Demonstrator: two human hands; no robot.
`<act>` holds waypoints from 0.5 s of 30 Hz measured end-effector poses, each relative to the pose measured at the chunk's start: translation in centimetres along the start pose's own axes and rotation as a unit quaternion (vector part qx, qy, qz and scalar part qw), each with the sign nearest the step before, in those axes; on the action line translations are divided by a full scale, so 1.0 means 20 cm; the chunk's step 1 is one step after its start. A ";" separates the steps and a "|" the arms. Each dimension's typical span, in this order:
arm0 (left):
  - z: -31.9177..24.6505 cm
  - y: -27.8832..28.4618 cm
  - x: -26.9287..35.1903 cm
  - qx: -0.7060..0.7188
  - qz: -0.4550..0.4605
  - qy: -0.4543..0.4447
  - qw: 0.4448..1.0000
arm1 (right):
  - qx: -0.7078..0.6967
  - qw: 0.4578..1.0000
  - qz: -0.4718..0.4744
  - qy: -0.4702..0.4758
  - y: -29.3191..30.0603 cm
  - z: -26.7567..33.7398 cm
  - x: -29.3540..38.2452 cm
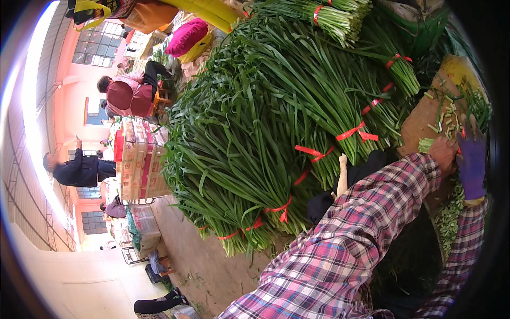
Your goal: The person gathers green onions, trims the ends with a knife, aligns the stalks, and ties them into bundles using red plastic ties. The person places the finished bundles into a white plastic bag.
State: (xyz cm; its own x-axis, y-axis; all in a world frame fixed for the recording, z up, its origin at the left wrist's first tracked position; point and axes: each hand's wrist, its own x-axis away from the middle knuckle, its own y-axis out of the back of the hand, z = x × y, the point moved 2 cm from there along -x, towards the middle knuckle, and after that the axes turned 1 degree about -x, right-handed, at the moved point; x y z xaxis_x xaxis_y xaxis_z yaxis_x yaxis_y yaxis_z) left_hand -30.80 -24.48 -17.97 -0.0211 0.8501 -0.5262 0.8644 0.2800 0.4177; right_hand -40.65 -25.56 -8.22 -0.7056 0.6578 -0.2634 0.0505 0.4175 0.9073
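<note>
My bare left hand (443,154) is closed around a small bunch of green stalks at the right of the view, with pale cut ends (426,144) poking out. Against it rests my right hand (472,159) in a purple glove, fingers extended upward; a bit of red tape shows between the hands. What the glove may hold is hidden. Under both hands lies a brown board (418,119) scattered with cut stem pieces (448,116). A large heap of leafy greens, apparently Chinese chives (255,131), stands left of my arms, in bunches tied with red tape (357,132).
A pale wooden handle (342,175) and black cloth (368,165) lie beside my left forearm. Chopped stem bits (448,227) pile under my right wrist. Taped cartons (145,159), a standing person (77,169) and a seated person (127,91) are beyond the heap.
</note>
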 end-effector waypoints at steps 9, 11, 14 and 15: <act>0.01 0.02 -0.01 0.013 0.128 -0.001 0.992 | -0.026 0.995 0.074 -0.063 -0.25 -0.06 0.07; 0.00 0.03 -0.01 0.023 0.092 0.002 0.996 | -0.013 0.984 0.149 -0.093 -0.29 -0.08 0.08; 0.01 0.02 0.00 0.029 0.085 -0.002 0.996 | -0.064 0.969 0.205 -0.120 -0.30 -0.13 0.08; 0.01 0.01 0.00 0.036 0.071 -0.012 0.997 | -0.103 0.962 0.212 -0.135 -0.30 -0.15 0.09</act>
State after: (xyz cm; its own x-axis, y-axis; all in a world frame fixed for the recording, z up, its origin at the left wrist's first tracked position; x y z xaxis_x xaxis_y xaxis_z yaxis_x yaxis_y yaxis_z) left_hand -30.47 -24.52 -18.07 0.1162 0.8675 -0.4836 0.8919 0.1232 0.4352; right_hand -44.37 -28.72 -13.20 -0.4418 0.8921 0.0946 0.1326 -0.0394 0.9904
